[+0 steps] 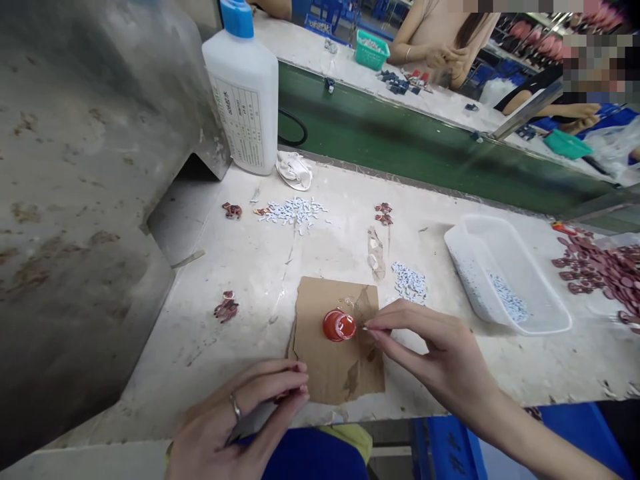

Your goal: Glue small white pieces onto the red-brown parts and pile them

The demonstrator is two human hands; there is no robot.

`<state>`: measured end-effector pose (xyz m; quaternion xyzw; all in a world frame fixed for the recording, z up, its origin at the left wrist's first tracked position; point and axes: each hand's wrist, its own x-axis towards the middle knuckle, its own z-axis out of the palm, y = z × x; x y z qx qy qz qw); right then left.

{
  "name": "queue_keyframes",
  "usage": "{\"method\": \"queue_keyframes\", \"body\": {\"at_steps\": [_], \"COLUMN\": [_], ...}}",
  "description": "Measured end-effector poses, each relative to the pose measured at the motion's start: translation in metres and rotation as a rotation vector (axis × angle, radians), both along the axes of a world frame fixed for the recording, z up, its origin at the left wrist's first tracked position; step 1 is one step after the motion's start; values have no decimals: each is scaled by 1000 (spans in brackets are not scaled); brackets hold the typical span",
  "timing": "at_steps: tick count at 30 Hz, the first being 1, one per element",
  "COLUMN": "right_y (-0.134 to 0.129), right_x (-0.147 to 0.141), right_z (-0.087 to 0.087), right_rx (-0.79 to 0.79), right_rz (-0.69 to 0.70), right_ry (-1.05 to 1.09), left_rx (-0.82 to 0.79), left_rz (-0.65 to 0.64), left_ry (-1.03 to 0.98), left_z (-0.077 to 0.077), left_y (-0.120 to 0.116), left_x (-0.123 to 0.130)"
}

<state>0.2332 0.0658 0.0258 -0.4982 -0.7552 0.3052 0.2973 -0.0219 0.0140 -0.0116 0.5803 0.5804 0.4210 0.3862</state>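
My left hand [250, 410], with a ring on one finger, is closed at the front edge of the bench. Its fingertips pinch a small dark red-brown piece, mostly hidden by the fingers. My right hand [433, 347] is closed too, thumb and forefinger pressed on a tiny whitish piece [367, 327]. That piece is just right of a small red pot [340, 326], not touching it as far as I can see. The pot holds red-orange liquid and stands on a torn cardboard sheet [320, 373]. Beyond my right hand lies a pile of small pale-blue pieces [410, 282].
A large white bottle [245, 100] stands at the back left beside a crumpled white cloth [294, 171]. More pale-blue pieces [299, 212] and brown figures [227, 307] lie around. Right are a plastic tub [545, 320] and heaped reddish-brown parts [620, 267]. People sit across a green divider [350, 113].
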Motion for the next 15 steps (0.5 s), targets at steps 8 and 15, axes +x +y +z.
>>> {"method": "queue_keyframes", "body": {"at_steps": [8,15], "right_y": [5,4], "right_x": [-9,-8], "right_z": [-1,1], "right_rx": [72,82], "right_rz": [65,41], "right_ry": [-48,-26], "left_rx": [74,119], "left_rz": [-9,4], "left_ry": [160,202], "left_z": [0,3], "left_y": [0,3], "left_x": [-2,-1]}}
